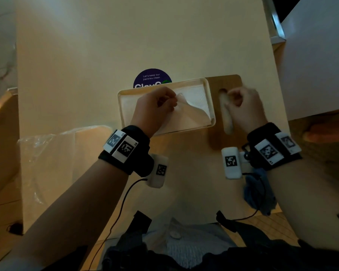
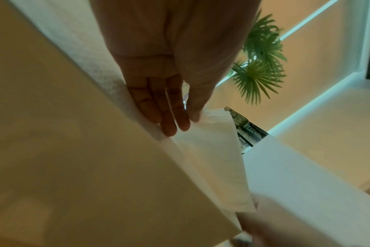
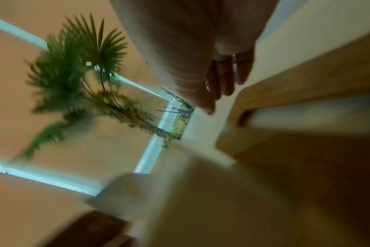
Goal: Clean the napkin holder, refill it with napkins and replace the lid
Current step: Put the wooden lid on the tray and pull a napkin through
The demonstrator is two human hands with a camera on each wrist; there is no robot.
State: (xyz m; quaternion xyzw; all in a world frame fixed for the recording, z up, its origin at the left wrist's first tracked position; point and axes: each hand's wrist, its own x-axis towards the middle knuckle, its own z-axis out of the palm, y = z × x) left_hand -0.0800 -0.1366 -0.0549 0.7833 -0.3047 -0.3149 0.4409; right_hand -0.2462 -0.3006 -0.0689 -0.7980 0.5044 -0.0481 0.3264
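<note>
Quickly: we have the cream rectangular open-topped napkin holder (image 1: pixel 123 106) on the pale tabletop (image 1: pixel 86 55), already loaded with a stack of white paper napkins (image 1: pixel 197 96). Our left hand (image 1: pixel 155 109) pinches the top white napkin sheet (image 1: pixel 190 112) at a corner and lifts it into a peak; we judge this is to leave one sheet standing so it can feed through the lid's slot. In the left wrist view the thumb and fingertips (image 2: pixel 169 128) close on that raised fold.

The brown wooden lid with a long oval slot (image 1: pixel 229 83) lies flat just beside the holder on its right, parked within reach for the closing step. Our right hand (image 1: pixel 245 108) hovers over it with fingers curled loosely, holding nothing we can see; the right wrist view is blurred.

A crumpled blue cloth (image 1: pixel 259 194) sits near the table edge, and a clear plastic napkin wrapper (image 1: pixel 47 149) lies at left. Refill looks done; lid not yet on.
</note>
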